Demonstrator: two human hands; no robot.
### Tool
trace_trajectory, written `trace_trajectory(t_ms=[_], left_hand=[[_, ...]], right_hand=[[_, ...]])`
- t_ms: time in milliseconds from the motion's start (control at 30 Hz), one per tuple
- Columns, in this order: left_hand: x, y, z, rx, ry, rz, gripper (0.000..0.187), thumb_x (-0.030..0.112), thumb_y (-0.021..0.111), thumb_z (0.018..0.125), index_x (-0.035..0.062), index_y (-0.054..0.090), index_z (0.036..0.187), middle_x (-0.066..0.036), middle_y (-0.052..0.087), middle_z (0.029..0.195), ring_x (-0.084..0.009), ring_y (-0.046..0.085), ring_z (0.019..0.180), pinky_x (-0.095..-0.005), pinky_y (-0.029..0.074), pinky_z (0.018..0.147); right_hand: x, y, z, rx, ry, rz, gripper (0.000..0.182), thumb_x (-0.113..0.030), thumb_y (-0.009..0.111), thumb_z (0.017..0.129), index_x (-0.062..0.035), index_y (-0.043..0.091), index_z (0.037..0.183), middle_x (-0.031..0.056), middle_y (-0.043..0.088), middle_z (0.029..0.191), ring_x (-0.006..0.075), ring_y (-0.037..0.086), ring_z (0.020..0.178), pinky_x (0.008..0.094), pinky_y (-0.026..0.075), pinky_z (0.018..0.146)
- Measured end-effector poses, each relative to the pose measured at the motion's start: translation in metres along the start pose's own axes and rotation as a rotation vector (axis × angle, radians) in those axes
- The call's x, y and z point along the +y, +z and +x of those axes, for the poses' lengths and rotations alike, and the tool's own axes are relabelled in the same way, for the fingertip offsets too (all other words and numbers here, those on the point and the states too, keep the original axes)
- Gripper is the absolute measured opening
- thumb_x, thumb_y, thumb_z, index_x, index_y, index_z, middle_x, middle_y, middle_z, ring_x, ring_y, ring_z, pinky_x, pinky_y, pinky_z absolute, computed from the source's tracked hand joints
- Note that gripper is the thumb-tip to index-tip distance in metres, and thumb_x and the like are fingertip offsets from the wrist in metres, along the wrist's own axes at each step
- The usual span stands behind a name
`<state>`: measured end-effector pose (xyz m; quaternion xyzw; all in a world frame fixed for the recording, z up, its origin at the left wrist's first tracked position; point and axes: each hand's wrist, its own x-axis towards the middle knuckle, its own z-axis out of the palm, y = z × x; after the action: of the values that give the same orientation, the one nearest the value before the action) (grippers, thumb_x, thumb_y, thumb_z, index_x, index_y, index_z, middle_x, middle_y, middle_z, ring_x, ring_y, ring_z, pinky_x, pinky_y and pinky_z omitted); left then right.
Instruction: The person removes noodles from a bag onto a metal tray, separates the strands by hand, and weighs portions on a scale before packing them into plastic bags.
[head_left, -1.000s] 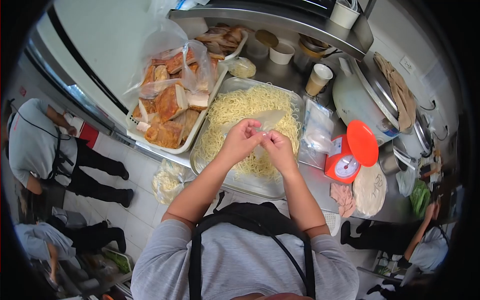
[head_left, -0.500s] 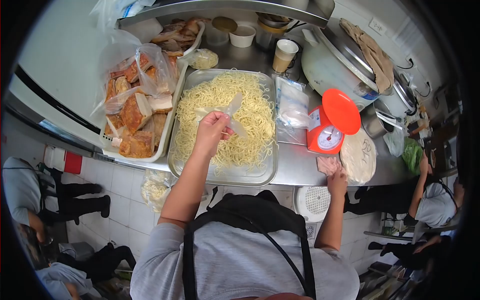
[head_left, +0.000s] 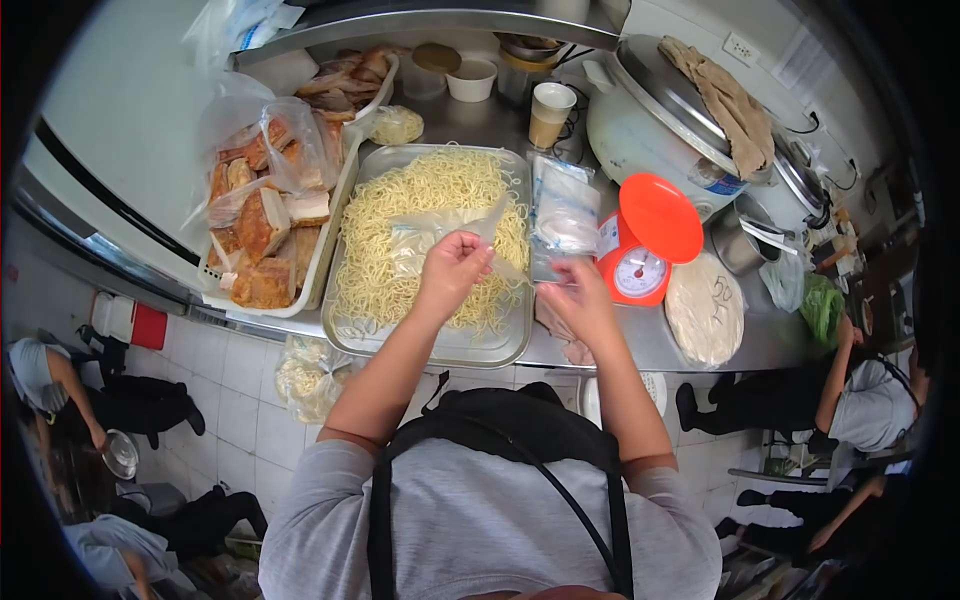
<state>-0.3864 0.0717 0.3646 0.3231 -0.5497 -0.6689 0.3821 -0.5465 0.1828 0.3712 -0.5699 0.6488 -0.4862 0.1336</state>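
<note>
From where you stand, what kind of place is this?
Most likely a commercial kitchen: a metal tray of noodles on a steel counter, an orange scale, a large rice cooker, and aproned workers around.

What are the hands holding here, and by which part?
The left hand pinches a clear plastic bag at its edge, above the tray of noodles. The right hand meets the same edge; its grip is unclear.

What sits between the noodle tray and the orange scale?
In the head view, a stack of clear plastic bags lies between the noodle tray and the orange scale.
</note>
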Motion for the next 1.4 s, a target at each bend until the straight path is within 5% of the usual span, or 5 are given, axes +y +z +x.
trace_trajectory(t_ms=[600, 800, 900, 1100, 1400], left_hand=[[-0.022, -0.001, -0.025, -0.074, 0.093, 0.195, 0.013, 0.007, 0.059, 0.076, 0.0040, 0.049, 0.069, -0.001, 0.052, 0.063, -0.0050, 0.048, 0.055, -0.0189, 0.042, 0.049], [-0.024, 0.002, -0.023, 0.023, 0.112, 0.042, 0.013, 0.005, 0.057, 0.076, 0.0063, 0.046, 0.069, -0.001, 0.053, 0.066, -0.0060, 0.049, 0.059, -0.0196, 0.041, 0.053], [-0.019, 0.010, -0.026, -0.053, 0.139, -0.464, 0.012, 0.002, 0.056, 0.075, 0.0078, 0.045, 0.075, -0.001, 0.053, 0.068, -0.0073, 0.049, 0.062, -0.0217, 0.042, 0.056], [-0.012, 0.020, -0.029, -0.161, 0.147, 0.363, 0.019, 0.001, 0.050, 0.072, 0.0079, 0.041, 0.088, -0.004, 0.051, 0.068, -0.0141, 0.052, 0.064, -0.0285, 0.042, 0.055], [-0.006, 0.034, -0.025, -0.001, 0.701, 0.851, 0.008, 0.012, 0.056, 0.070, 0.0080, 0.054, 0.077, -0.009, 0.057, 0.071, -0.0262, 0.056, 0.061, -0.0342, 0.044, 0.052]], right_hand=[[0.004, 0.039, 0.014, -0.627, 0.299, 0.529, 0.016, -0.008, 0.060, 0.075, -0.0075, 0.045, 0.072, -0.0048, 0.045, 0.067, 0.0032, 0.041, 0.058, 0.0172, 0.036, 0.052], [0.019, 0.034, 0.015, -0.166, 0.291, 0.970, 0.016, -0.008, 0.058, 0.076, -0.0067, 0.045, 0.066, -0.0038, 0.045, 0.060, 0.0040, 0.040, 0.055, 0.0193, 0.034, 0.048], [0.036, 0.026, 0.015, -0.113, 0.073, 0.211, 0.020, -0.008, 0.053, 0.079, -0.0082, 0.044, 0.061, -0.0020, 0.046, 0.056, 0.0048, 0.041, 0.053, 0.0203, 0.034, 0.047], [0.037, 0.005, 0.029, 0.129, 0.556, 0.766, 0.026, -0.020, 0.046, 0.084, -0.0067, 0.047, 0.061, 0.0001, 0.049, 0.057, 0.0071, 0.043, 0.045, 0.0198, 0.037, 0.045], [-0.001, 0.022, 0.010, -0.599, 0.813, 0.845, 0.028, -0.027, 0.051, 0.081, -0.0049, 0.050, 0.098, 0.0039, 0.054, 0.066, 0.0123, 0.050, 0.054, 0.0227, 0.041, 0.049]])
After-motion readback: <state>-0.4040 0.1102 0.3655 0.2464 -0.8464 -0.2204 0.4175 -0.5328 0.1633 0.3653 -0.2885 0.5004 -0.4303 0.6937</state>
